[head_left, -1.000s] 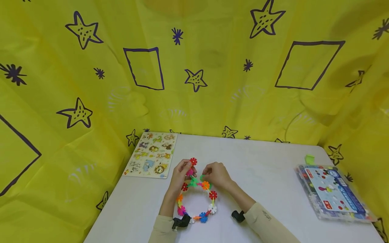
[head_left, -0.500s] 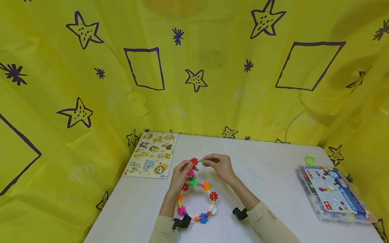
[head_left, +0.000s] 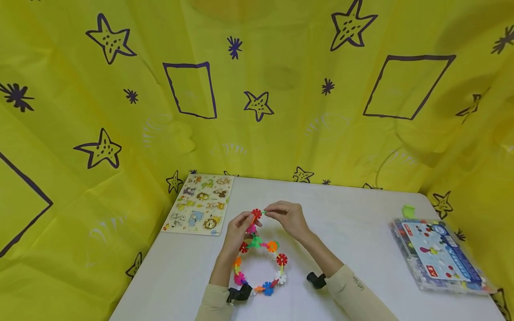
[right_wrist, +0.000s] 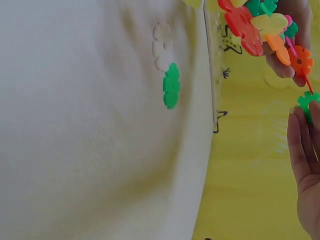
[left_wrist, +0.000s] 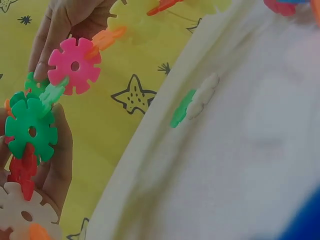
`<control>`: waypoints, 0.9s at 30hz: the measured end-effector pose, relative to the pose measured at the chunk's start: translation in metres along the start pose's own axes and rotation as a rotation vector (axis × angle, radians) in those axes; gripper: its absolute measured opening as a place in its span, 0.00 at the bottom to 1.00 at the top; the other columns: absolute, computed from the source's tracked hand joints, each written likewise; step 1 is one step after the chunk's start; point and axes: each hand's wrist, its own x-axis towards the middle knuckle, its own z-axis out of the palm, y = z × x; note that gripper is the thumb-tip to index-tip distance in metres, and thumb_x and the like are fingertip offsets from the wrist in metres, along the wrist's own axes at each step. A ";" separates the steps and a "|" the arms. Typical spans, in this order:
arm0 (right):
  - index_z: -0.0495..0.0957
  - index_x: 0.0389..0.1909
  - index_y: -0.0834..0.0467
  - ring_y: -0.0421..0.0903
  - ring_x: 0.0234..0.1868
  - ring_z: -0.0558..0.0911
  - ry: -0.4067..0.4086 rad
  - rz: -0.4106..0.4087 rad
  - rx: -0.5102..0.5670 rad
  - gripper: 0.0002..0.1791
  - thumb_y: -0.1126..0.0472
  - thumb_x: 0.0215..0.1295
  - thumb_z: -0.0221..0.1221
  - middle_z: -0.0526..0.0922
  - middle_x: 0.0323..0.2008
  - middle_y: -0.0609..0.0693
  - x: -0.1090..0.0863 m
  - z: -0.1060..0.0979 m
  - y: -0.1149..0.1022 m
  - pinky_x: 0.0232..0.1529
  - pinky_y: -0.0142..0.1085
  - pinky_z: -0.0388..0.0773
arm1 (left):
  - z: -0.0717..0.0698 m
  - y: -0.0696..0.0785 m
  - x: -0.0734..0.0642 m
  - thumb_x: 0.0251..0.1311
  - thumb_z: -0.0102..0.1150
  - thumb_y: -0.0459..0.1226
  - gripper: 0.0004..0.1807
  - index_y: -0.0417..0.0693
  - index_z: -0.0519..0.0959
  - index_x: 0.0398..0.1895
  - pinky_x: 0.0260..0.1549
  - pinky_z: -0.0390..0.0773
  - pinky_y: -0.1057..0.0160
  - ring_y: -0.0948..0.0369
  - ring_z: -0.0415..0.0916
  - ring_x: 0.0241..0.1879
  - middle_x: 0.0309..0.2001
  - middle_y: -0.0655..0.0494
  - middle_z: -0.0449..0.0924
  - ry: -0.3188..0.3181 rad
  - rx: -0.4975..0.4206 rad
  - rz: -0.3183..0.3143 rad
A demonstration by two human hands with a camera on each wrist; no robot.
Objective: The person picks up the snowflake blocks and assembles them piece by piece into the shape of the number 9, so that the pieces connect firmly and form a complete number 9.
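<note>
In the head view, my left hand [head_left: 237, 232] grips a chain of linked plastic snowflake discs near its top, just under a red snowflake disc [head_left: 256, 214]. My right hand [head_left: 291, 219] pinches a green snowflake disc [right_wrist: 309, 103], its edge at the red disc's right side; whether the two are slotted together I cannot tell. Below the hands hangs or lies a ring of linked discs, with a red disc [head_left: 282, 259] and a blue disc [head_left: 268, 289] among them. The left wrist view shows a pink disc [left_wrist: 75, 66] and a darker green disc [left_wrist: 31, 130] in the chain.
A loose white disc [right_wrist: 162, 46] and loose green disc [right_wrist: 171, 86] lie on the white table. At the back left is an animal puzzle board [head_left: 199, 205]; at the right, a clear box of pieces [head_left: 441, 256] with a green block [head_left: 408, 211] behind it.
My right hand has risen from beside the ring to the top of the chain, bringing the green disc against the red one. The left hand has stayed almost still.
</note>
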 end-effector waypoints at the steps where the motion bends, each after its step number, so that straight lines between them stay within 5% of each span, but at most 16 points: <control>1: 0.90 0.40 0.63 0.51 0.39 0.89 -0.001 -0.050 -0.044 0.07 0.71 0.61 0.71 0.90 0.38 0.53 0.001 -0.001 0.000 0.42 0.34 0.86 | 0.000 0.000 0.000 0.77 0.56 0.50 0.22 0.40 0.80 0.54 0.30 0.84 0.62 0.60 0.81 0.25 0.43 0.31 0.84 -0.002 0.002 0.003; 7: 0.90 0.39 0.62 0.47 0.38 0.89 -0.005 -0.295 -0.260 0.10 0.76 0.57 0.72 0.90 0.37 0.49 0.006 -0.003 -0.002 0.42 0.33 0.85 | 0.000 0.001 0.001 0.77 0.56 0.51 0.22 0.42 0.81 0.55 0.30 0.84 0.62 0.60 0.81 0.25 0.39 0.44 0.86 -0.014 0.000 0.002; 16: 0.90 0.37 0.63 0.48 0.36 0.89 -0.026 -0.440 -0.401 0.07 0.74 0.60 0.70 0.89 0.36 0.53 0.008 -0.001 -0.009 0.38 0.33 0.85 | 0.003 0.000 0.000 0.77 0.55 0.52 0.22 0.45 0.82 0.57 0.32 0.84 0.60 0.58 0.81 0.27 0.39 0.44 0.85 -0.019 0.002 -0.019; 21: 0.90 0.38 0.62 0.47 0.37 0.90 -0.033 -0.390 -0.403 0.10 0.75 0.55 0.73 0.90 0.36 0.51 0.008 -0.001 -0.009 0.38 0.33 0.86 | 0.004 0.000 0.000 0.79 0.53 0.50 0.21 0.40 0.80 0.55 0.31 0.84 0.59 0.59 0.81 0.25 0.38 0.44 0.85 -0.030 -0.009 -0.013; 27: 0.89 0.45 0.60 0.45 0.32 0.89 -0.012 -0.179 -0.306 0.16 0.73 0.55 0.75 0.91 0.41 0.53 0.001 -0.001 -0.008 0.35 0.33 0.86 | 0.002 0.002 -0.001 0.83 0.47 0.44 0.18 0.34 0.73 0.52 0.34 0.86 0.59 0.59 0.82 0.27 0.42 0.35 0.83 -0.061 -0.016 0.007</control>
